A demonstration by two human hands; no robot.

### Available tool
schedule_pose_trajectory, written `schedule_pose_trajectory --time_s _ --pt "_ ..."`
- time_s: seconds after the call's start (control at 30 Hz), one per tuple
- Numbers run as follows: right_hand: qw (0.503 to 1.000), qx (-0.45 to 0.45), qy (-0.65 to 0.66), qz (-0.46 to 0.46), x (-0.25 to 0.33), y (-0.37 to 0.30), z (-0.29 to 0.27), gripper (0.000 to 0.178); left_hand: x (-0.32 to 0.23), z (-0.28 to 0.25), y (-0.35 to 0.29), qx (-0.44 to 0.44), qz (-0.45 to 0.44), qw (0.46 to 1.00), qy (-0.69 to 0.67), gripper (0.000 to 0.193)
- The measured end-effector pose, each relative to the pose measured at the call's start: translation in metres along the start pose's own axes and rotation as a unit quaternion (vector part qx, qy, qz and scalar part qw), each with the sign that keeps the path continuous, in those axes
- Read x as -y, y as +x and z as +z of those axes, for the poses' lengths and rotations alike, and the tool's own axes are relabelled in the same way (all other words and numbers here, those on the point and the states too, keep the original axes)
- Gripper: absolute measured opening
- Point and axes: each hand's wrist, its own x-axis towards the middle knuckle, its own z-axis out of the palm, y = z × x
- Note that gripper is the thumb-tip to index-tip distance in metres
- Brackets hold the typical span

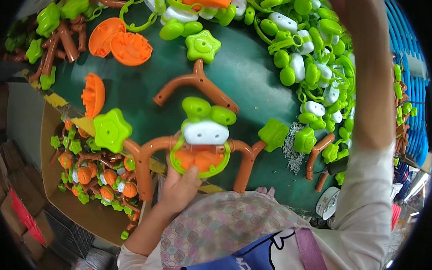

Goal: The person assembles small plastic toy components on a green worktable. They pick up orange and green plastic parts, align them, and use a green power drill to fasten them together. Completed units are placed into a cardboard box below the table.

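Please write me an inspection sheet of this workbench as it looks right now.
Surface: dark green table top, crowded toward the rims.
Job's things: part-built toy of brown curved arms, orange disc, green ring, white block and two green knobs; held up from below.
Clutter: heap of green and white parts far right; orange half-shells far left; loose brown bracket; small pile of screws.
Grippers: left hand grips the toy's lower edge; right hand out of frame, only the right forearm reaching up and away.
Cables: nothing seen.
Surroundings: cardboard box of finished toys lower left; blue crate at right.
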Motion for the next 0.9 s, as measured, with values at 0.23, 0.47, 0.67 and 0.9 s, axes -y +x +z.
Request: schedule_pose_trajectory --time_s 0.23,0.47,0.67,0.9 --pt "0.813 0.061 0.467 0.342 0.073 -0.276 0.098 0.075 -0.011 0.011 0.006 0.068 -0.007 0.997 -0.026 0.074" --pt "0.984 0.079 -0.113 -0.115 0.068 -0.296 0.106 0.074 -0.006 0.018 -0.008 0.060 -0.013 0.998 0.033 0.073" --pt "0.987 0.083 -0.104 -0.089 0.077 -0.293 0.104 0.076 0.005 0.018 -0.013 0.010 -0.034 0.999 0.021 0.068" --pt "0.975 0.103 -0.141 -0.136 0.074 -0.293 0.111 0.074 0.003 0.016 -0.021 0.074 -0.035 0.997 0.008 0.073"
